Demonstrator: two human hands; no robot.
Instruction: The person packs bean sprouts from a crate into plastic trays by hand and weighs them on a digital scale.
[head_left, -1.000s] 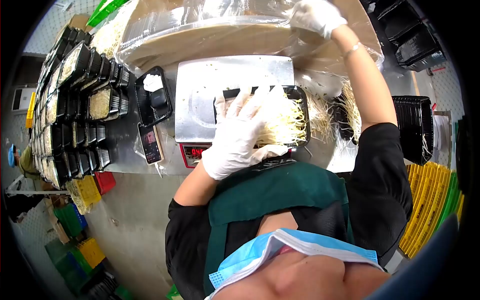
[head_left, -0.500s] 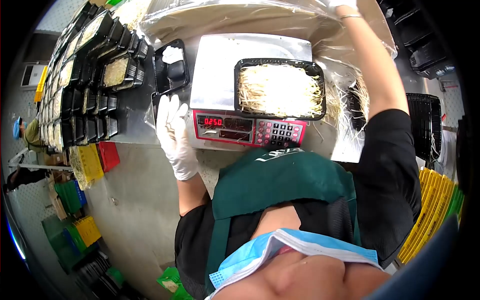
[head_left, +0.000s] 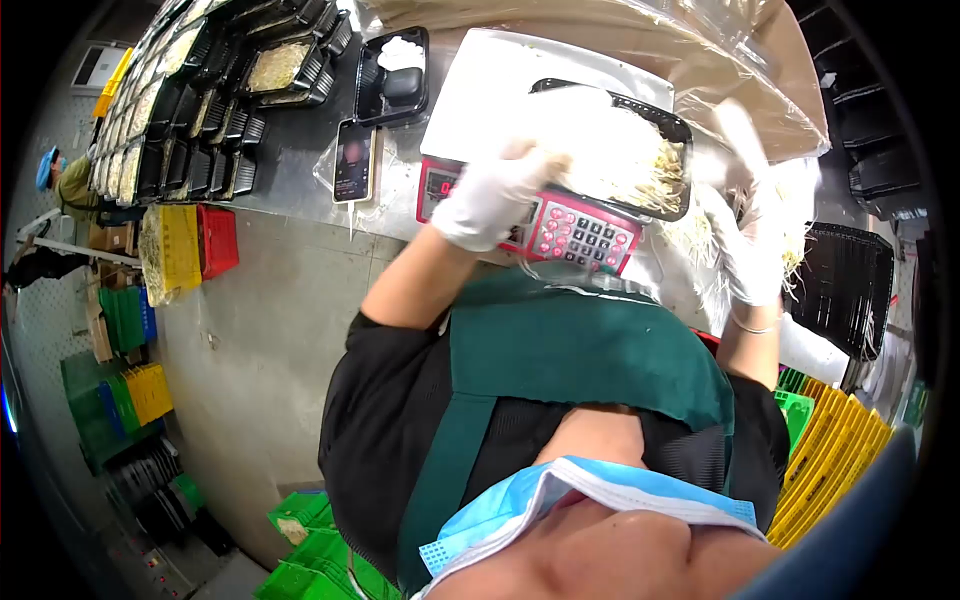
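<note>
A black plastic tray (head_left: 682, 200) heaped with bean sprouts (head_left: 640, 150) sits tilted to the view on the digital scale (head_left: 585, 238). My left hand (head_left: 495, 195), in a white glove, reaches over the scale's display to the tray's left side. Its fingertips blur into glare over the sprouts, so I cannot tell whether they grip anything. To the right of the tray is my gloved right hand (head_left: 748, 225), its fingers spread apart and partly smeared by motion. Loose sprouts (head_left: 690, 238) lie around and below it, and nothing shows in its grasp.
Stacked filled trays (head_left: 180, 120) crowd the table's left. A phone (head_left: 354, 160) lies below a small black tray (head_left: 392, 75) holding white and dark items. Behind the scale stands a plastic-lined carton (head_left: 770, 60). Empty black trays (head_left: 850, 285) are at right, above yellow crates (head_left: 835, 455).
My left hand has moved right from beside the scale to the tray, uncovering the phone. My right hand has come back from the carton to the tray's right. The view has shifted.
</note>
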